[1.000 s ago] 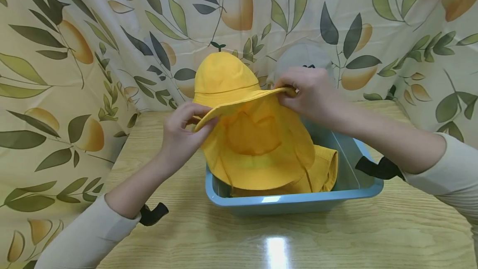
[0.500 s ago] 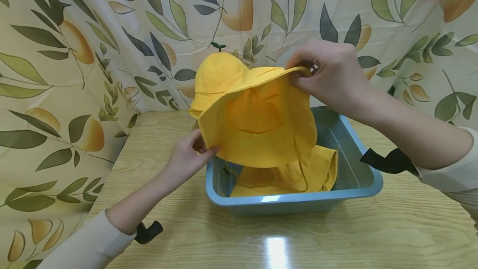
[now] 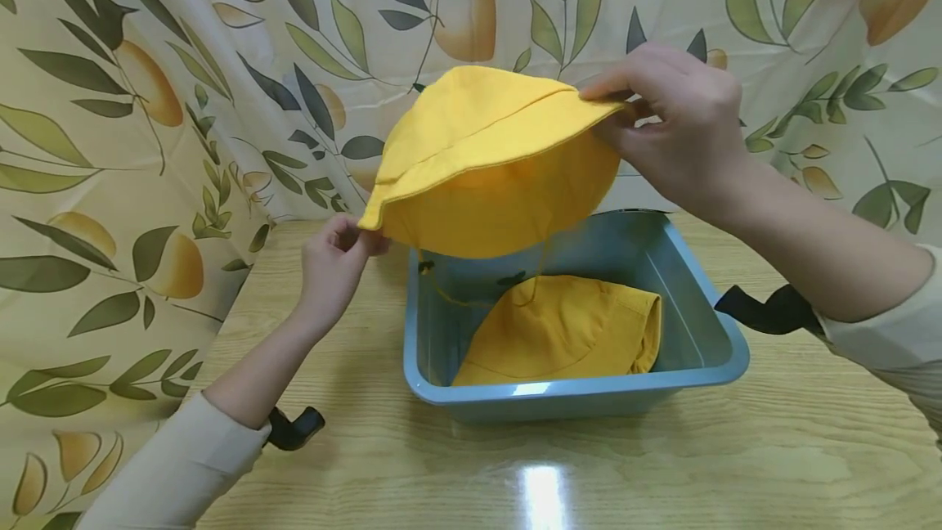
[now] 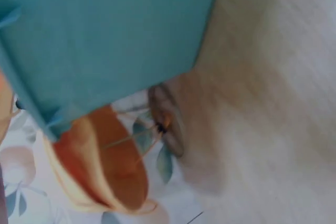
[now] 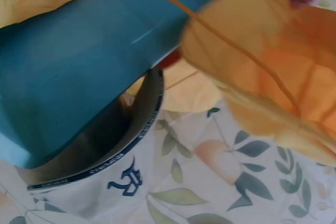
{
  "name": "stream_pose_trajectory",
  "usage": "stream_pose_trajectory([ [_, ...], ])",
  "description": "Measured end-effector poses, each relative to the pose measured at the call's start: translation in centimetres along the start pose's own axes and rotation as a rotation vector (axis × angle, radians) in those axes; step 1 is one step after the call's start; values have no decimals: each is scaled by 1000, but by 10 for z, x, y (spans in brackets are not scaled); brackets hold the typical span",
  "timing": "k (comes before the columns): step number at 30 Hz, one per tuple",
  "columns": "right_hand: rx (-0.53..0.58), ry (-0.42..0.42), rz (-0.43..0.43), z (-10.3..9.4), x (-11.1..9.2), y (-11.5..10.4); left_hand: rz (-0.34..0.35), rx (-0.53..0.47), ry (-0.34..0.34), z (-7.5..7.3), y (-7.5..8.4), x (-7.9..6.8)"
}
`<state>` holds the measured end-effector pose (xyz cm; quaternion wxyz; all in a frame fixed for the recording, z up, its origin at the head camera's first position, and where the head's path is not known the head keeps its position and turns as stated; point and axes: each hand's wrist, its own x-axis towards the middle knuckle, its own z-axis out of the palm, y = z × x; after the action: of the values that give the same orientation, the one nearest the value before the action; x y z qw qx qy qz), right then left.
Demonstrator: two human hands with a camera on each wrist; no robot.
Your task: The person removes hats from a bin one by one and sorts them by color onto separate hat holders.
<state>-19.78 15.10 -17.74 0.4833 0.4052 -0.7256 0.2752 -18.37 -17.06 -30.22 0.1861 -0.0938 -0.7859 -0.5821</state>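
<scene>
Both hands hold a yellow sun hat [image 3: 486, 137] up over a blue bin [image 3: 434, 393], its brim tilted upward to the right. My left hand [image 3: 331, 264] pinches the brim's lower left end. Higher up, my right hand [image 3: 673, 125] grips the opposite end between thumb and fingers. A thin chin cord [image 5: 210, 24] dangles from the hat. Inside the bin lies a second yellow hat [image 3: 567, 330] with a dark green sprout [image 3: 510, 278] beside its top. The left wrist view is blurred and shows the hat's hollow underside [image 4: 121, 166].
A pale cap [image 5: 100, 200] with a dark printed band stands behind the bin in the right wrist view. Beside it is more yellow cloth [image 5: 191, 90] with a green sprout. The wooden table [image 3: 331, 464] meets a leaf-and-fruit patterned curtain [image 3: 110, 186].
The held hat has risen and turned, its crown now toward the camera. The right hand moved up and right; the left hand shifted its hold along the brim, ending slightly left.
</scene>
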Motion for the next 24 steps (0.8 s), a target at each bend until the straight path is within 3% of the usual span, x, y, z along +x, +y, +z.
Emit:
stream_pose_trajectory([
  [4,-38,63,-59,4,1,8,146,-105,137,-9,10,9],
  [10,-168,-43,-57,5,8,10,289,-144,270,-26,25,22],
  [14,-209,-113,-69,11,16,12,356,-152,340,-40,35,31],
  [17,-216,-141,-100,18,25,15,378,-224,410,-50,44,39],
  [21,-186,-98,-131,32,40,15,414,-264,522,-68,58,51],
  [24,-165,-52,-149,43,53,13,444,-196,599,-84,71,60],
])
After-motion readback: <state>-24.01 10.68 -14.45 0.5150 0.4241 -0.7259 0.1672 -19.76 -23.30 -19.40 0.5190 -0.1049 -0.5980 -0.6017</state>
